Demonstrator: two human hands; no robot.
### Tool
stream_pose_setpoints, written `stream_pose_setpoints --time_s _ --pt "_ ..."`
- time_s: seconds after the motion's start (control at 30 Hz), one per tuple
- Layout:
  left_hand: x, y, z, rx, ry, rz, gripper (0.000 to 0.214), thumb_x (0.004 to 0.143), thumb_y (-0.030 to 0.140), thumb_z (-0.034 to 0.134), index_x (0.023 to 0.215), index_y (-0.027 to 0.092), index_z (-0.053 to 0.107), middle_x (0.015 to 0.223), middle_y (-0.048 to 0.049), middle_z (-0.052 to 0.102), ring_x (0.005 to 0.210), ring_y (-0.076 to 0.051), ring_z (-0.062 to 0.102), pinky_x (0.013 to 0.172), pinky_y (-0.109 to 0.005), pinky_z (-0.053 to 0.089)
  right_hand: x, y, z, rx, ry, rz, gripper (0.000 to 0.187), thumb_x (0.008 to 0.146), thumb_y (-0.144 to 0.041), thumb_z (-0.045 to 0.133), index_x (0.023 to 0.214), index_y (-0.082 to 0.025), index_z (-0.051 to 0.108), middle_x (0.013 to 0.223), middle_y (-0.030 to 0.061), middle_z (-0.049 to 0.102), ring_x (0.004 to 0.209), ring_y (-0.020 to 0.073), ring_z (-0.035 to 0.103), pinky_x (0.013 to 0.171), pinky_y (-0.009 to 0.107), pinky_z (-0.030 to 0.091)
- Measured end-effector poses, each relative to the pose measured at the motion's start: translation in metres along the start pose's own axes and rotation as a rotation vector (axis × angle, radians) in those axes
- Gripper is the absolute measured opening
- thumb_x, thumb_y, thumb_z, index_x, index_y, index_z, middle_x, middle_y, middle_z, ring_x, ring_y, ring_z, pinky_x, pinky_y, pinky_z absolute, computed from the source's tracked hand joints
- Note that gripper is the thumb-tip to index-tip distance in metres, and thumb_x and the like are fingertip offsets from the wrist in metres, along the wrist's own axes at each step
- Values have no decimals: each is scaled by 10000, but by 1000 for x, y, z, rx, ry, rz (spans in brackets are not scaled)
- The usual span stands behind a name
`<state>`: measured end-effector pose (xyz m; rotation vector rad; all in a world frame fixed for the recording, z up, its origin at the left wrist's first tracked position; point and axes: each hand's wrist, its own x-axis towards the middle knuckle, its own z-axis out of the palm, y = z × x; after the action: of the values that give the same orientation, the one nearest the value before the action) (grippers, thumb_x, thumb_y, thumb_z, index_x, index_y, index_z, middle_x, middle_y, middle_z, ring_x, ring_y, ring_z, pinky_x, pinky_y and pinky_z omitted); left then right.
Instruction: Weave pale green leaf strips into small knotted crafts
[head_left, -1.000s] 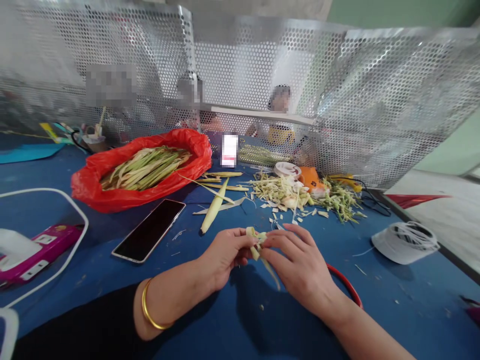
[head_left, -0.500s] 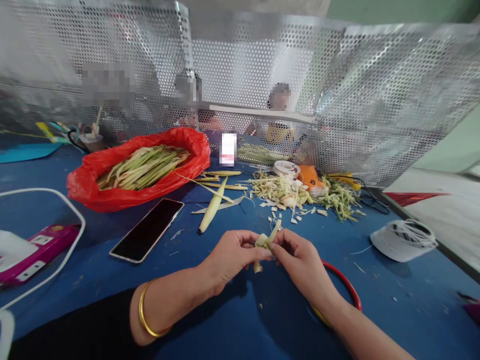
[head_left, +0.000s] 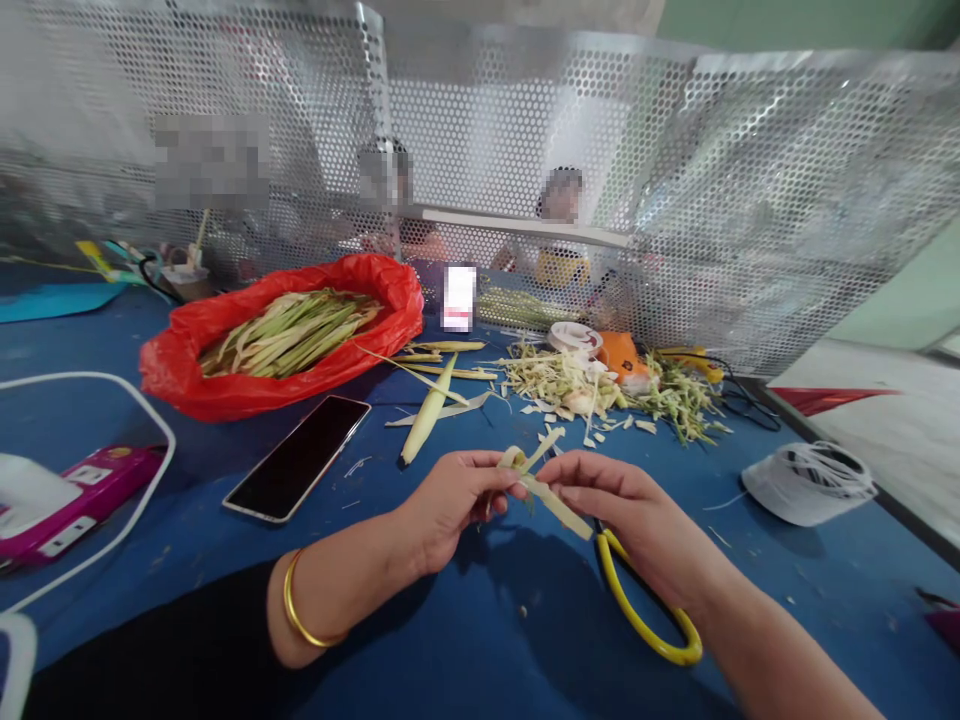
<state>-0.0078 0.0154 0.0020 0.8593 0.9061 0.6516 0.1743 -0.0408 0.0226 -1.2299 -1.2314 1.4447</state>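
Pinched between the thumb and fingers of my left hand [head_left: 454,510] is a folded, knotted pale green leaf strip [head_left: 514,458], its loose ends sticking out up and to the right. My right hand [head_left: 626,500] is closed around a pair of scissors [head_left: 651,615]. Their yellow handle hangs below the palm, and a bit of blade shows above the fingers. The fingertips of that hand also touch the strip's end. Beyond the hands, a pale husk leaf [head_left: 427,412] lies on the blue table [head_left: 465,640].
A red plastic bag [head_left: 281,395] of long leaves stands back left, a phone [head_left: 300,460] before it. Leaf scraps [head_left: 570,385], a tape roll [head_left: 574,338] and an orange packet [head_left: 619,355] lie behind. Right is a white cord spool [head_left: 810,483]; left, a magenta power strip [head_left: 90,490].
My right hand has turned, so the scissors' yellow handle shows and the red one does not. The strip's lower end now points down to the right, and my hands are slightly farther apart.
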Motion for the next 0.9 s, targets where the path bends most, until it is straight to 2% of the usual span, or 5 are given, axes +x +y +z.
stream_pose_setpoints --time_s 0.2,0.37,0.43,0.67,0.9 --pt "0 4 0 -166 -35 -134 150 653 125 710 803 121 702 650 11 612 468 -19 448 450 -129 321 3 8 3 -1 -21 -127 291 756 -241 704 1045 -214 677 936 44 715 811 163 645 783 301 509" --pt "0 4 0 -148 -64 -161 136 627 129 708 763 128 691 630 20 606 453 -16 440 454 -132 313 2 8 8 -226 205 -361 84 756 -271 714 812 -210 727 740 15 685 705 158 614 671 269 484" --pt "-1 3 1 -59 -90 -131 146 635 149 710 778 122 703 634 4 626 456 -22 445 460 -145 304 2 9 8 -269 291 -396 139 812 -298 642 750 -201 721 689 12 655 653 151 587 647 271 468" --pt "-9 4 7 227 -50 78 166 688 228 670 809 123 715 656 -19 676 463 -51 469 484 -197 295 3 12 14 -139 318 -265 170 782 -351 668 737 -190 641 643 -7 608 569 130 524 590 262 437" --pt "-11 2 13 264 50 113 77 683 177 662 735 132 628 633 -27 687 432 -70 492 494 -212 375 2 18 15 -401 270 -211 228 793 -333 589 622 -182 598 616 -6 540 591 129 429 550 253 352"
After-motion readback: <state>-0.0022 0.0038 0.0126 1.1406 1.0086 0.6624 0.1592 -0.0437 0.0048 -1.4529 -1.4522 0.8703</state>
